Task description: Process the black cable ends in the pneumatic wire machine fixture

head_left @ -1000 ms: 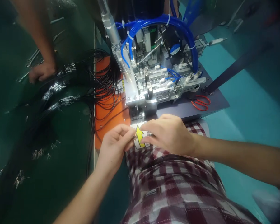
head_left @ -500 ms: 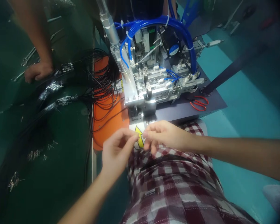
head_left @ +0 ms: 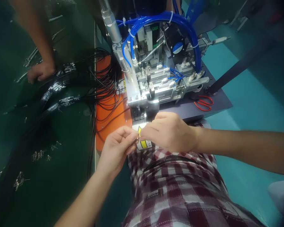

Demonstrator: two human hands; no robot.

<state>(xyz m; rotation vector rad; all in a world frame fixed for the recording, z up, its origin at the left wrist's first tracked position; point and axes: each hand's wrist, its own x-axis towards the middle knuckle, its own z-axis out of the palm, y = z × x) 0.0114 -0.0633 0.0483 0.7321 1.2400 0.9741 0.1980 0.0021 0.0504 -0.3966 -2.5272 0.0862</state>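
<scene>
Just beyond the hands (head_left: 169, 132), a dark base (head_left: 176, 112) stands over teal floor (head_left: 229, 137).

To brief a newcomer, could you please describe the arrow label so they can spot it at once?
Find the machine beneath the arched blue tubes. At its near end, partly behind the person's right hand, sits the white label; its big yellow arrow sets it apart from the smaller label by the orange plate.
</scene>
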